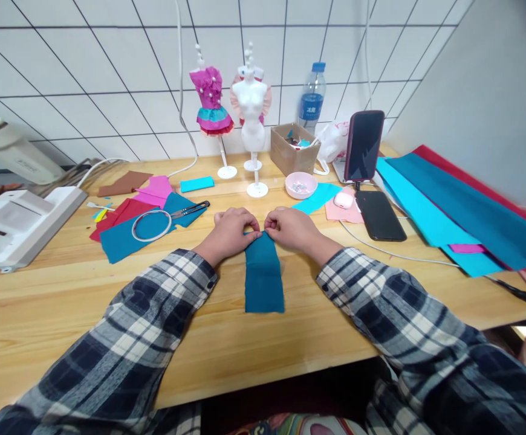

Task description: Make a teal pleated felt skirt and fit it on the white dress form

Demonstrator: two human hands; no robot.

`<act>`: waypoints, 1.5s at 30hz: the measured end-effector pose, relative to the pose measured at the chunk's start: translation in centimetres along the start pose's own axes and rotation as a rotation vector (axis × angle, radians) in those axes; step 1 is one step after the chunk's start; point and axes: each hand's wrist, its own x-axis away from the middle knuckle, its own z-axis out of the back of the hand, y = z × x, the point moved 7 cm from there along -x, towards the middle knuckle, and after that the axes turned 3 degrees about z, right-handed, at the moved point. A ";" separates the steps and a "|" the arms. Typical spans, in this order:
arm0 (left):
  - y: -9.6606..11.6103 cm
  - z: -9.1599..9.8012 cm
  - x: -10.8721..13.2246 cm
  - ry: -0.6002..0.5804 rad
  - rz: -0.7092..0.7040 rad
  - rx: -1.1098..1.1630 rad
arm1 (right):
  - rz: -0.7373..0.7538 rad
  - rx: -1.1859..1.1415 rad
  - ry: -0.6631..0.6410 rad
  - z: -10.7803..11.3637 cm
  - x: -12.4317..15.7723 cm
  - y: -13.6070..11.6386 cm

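Near the middle of the desk [63,326], a strip of dark teal cloth [264,278] lies between the person's two hands, its far end at the fingertips and the rest running back toward the person's body, ending in a straight edge well short of the desk's front edge. The left hand [233,234] is drawn in narrow, thumb and finger pinching the strip at its far left corner, with the fingers curled. The right hand [292,229] is just as narrow, its thumb and finger meeting at the far right corner; the two sets of fingertips are close together, with only a small gap between them. Both wrists come in from the sides, so the length of the strip lies on the near side of the hands, between the forearms. Left of the left hand, a white ring [133,232] and a pair of small snips [191,209] rest on other teal cloth [120,243]. Beyond the hands stands a bare white dress form [250,109], and beyond the right hand sits a pink bowl [301,194] holding small shiny bits, near a cardboard box [288,156].
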 end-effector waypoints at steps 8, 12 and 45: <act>0.6 0.4 0.5 0.040 -0.066 -0.002 | 0.000 -0.010 -0.043 -0.3 0.0 0.3; 0.5 0.3 0.6 0.034 -0.094 0.004 | 0.094 0.044 -0.019 -0.3 0.2 -0.5; 1.6 5.8 3.3 0.488 -0.364 0.063 | 0.363 -0.506 0.337 4.4 1.7 -0.7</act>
